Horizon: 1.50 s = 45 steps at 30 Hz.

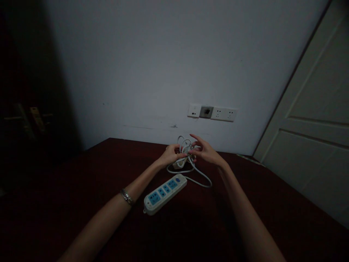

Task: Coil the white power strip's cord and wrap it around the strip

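Note:
A white power strip (165,193) with blue sockets lies on the dark red table (81,189). Its white cord (191,171) loops across the table and rises into a bundle between both hands. My left hand (171,154) is closed around the coiled cord, a bracelet on its wrist. My right hand (204,150) pinches the cord loops from the right, with some fingers raised.
White wall sockets (212,112) sit on the pale wall behind the table. A white door (313,123) stands at the right. A dark door with a handle (24,120) is at the left, in shadow.

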{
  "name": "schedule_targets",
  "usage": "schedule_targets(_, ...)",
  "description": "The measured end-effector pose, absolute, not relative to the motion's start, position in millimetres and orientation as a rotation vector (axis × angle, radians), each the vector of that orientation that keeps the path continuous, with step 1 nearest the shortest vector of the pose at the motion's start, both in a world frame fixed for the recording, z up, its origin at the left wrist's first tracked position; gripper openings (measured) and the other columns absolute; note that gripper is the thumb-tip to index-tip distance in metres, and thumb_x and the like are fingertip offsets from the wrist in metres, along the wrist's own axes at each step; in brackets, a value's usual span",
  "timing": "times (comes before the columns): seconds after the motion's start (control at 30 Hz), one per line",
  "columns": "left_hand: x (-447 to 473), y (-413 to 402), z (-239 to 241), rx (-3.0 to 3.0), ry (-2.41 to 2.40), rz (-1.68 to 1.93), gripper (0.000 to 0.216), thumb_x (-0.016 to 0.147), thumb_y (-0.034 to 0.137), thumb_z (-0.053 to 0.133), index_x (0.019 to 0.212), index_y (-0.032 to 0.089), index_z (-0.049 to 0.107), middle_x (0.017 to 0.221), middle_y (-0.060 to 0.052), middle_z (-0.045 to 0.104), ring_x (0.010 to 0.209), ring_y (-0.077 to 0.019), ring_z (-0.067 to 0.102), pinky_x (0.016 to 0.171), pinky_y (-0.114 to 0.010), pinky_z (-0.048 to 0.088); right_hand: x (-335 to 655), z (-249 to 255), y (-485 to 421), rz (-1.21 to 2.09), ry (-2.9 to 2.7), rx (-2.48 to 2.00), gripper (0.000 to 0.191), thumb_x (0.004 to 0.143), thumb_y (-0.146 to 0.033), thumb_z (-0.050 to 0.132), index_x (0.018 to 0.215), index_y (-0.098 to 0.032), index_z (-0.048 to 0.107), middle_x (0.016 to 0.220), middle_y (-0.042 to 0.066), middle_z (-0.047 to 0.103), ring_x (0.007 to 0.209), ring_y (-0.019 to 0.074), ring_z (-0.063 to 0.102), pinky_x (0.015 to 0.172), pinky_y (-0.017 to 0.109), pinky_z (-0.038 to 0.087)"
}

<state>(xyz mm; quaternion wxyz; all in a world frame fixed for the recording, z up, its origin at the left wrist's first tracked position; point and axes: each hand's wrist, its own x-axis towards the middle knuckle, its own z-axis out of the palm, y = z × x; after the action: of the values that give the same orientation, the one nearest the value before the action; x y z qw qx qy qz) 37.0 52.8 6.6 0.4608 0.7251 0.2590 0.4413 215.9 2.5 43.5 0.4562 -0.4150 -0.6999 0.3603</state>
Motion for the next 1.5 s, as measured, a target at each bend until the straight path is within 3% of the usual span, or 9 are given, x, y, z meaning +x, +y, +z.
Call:
schedule_targets(0.07, 38.1, 54.8, 4.2, 1.864, 0.698, 1.111, 0.031, 0.061, 0.029, 0.074, 0.084, 0.011, 0.063, 0.083, -0.005, 0.066, 0.078, -0.0179, 0.059, 0.071, -0.028, 0.045, 215.4, 40.4, 6.4, 0.876, -1.687, -1.048, 0.075, 0.065, -0.028, 0.07, 0.132, -0.024, 0.036, 0.104, 0.006, 0.05, 0.063, 0.0109, 0.057, 0.045, 0.026, 0.054)
schedule_targets(0.17, 41.4, 57.4, -0.1, 1.919, 0.747, 1.175, 0.028, 0.064, 0.029, 0.071, 0.085, 0.012, 0.062, 0.082, -0.004, 0.064, 0.077, -0.0171, 0.058, 0.071, -0.028, 0.044, 215.0, 36.8, 11.8, 0.858, -1.709, -1.101, 0.047, 0.068, -0.032, 0.068, 0.11, -0.018, 0.054, 0.093, 0.005, 0.058, 0.061, 0.0129, 0.058, 0.044, 0.026, 0.053)
schedule_targets(0.23, 43.9, 58.5, -3.2, 1.927, 0.764, 1.217, 0.026, 0.066, 0.028, 0.07, 0.084, 0.012, 0.061, 0.08, -0.003, 0.063, 0.076, -0.0164, 0.057, 0.07, -0.027, 0.044, 215.0, 35.6, 13.6, 0.835, -1.733, -1.126, 0.036, 0.068, -0.034, 0.068, 0.098, -0.017, 0.057, 0.082, 0.004, 0.061, 0.057, 0.0132, 0.057, 0.043, 0.027, 0.052)
schedule_targets(0.43, 47.6, 57.1, -8.2, 1.921, 0.761, 1.259, 0.02, 0.069, 0.026, 0.065, 0.081, 0.013, 0.057, 0.077, -0.001, 0.059, 0.074, -0.0153, 0.054, 0.069, -0.026, 0.042, 214.6, 35.3, 11.7, 0.731, -1.807, -1.163, 0.036, 0.072, -0.038, 0.062, 0.1, -0.019, 0.051, 0.07, 0.001, 0.06, 0.043, 0.012, 0.053, 0.035, 0.025, 0.044)
schedule_targets(0.63, 51.7, 57.3, -13.1, 1.881, 0.759, 1.271, 0.017, 0.072, 0.024, 0.061, 0.082, 0.013, 0.054, 0.076, 0.0, 0.056, 0.071, -0.014, 0.052, 0.066, -0.026, 0.04, 214.8, 35.4, 14.5, 0.325, -1.889, -1.178, 0.032, 0.073, -0.036, 0.062, 0.097, -0.017, 0.055, 0.092, 0.006, 0.062, 0.067, 0.0155, 0.06, 0.061, 0.028, 0.048)
schedule_targets(0.77, 54.3, 58.7, -15.8, 1.861, 0.785, 1.293, 0.015, 0.072, 0.021, 0.061, 0.084, 0.014, 0.055, 0.074, 0.001, 0.054, 0.069, -0.0128, 0.05, 0.066, -0.024, 0.039, 214.7, 33.1, 17.9, 0.18, -1.938, -1.215, 0.03, 0.075, -0.036, 0.059, 0.097, -0.016, 0.055, 0.093, 0.007, 0.061, 0.069, 0.0159, 0.058, 0.065, 0.029, 0.045)
schedule_targets(1.2, 58.3, 41.8, -6.0, 1.88, 0.97, 1.355, 0.01, 0.071, 0.014, 0.056, 0.081, 0.013, 0.059, 0.072, 0.001, 0.056, 0.066, -0.0116, 0.05, 0.062, -0.022, 0.038, 215.5, 26.5, 23.2, 0.019, -1.945, -1.221, 0.028, 0.077, -0.041, 0.056, 0.091, -0.017, 0.053, 0.088, 0.006, 0.06, 0.071, 0.0167, 0.054, 0.067, 0.029, 0.041)
schedule_targets(1.5, 60.9, 41.7, -4.2, 1.599, 0.832, 1.307, 0.017, 0.065, 0.024, 0.057, 0.078, 0.013, 0.062, 0.061, 0.002, 0.055, 0.053, -0.0107, 0.048, 0.049, -0.021, 0.04, 214.4, 32.6, 18.3, 0.034, -1.93, -1.238, 0.026, 0.074, -0.043, 0.058, 0.084, -0.02, 0.05, 0.083, 0.004, 0.059, 0.071, 0.0171, 0.054, 0.065, 0.029, 0.04)
